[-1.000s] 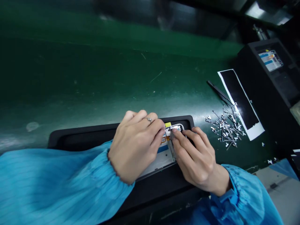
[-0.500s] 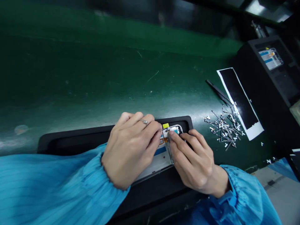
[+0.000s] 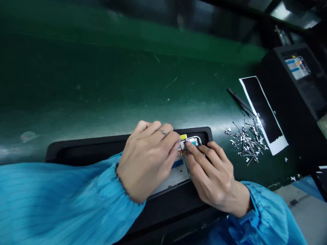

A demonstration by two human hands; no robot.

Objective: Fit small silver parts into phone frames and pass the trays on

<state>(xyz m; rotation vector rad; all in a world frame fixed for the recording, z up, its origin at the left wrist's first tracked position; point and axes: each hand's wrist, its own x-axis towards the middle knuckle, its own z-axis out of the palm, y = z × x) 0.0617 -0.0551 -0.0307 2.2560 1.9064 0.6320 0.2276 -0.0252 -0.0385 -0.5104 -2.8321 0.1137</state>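
Note:
A phone frame with blue strips, an orange flex piece and a yellow tab at its top edge lies in a black tray. Bent over its left part is my left hand, a ring on one finger; its fingers are curled together and their tips are hidden. From the right, my right hand presses its index fingertip near the frame's upper end, the other fingers bent. Whatever small part may sit under the fingertips is covered.
Right of the tray lies a pile of small flex cables. Black tweezers rest beside a white-edged black sheet. Further right, a black box carries another phone frame. All stand on a green worktop.
The whole view has shifted slightly, so things appear a little further right. Both hands keep nearly the same place on the phone frame, with the left fingers slightly closer to the right fingertip.

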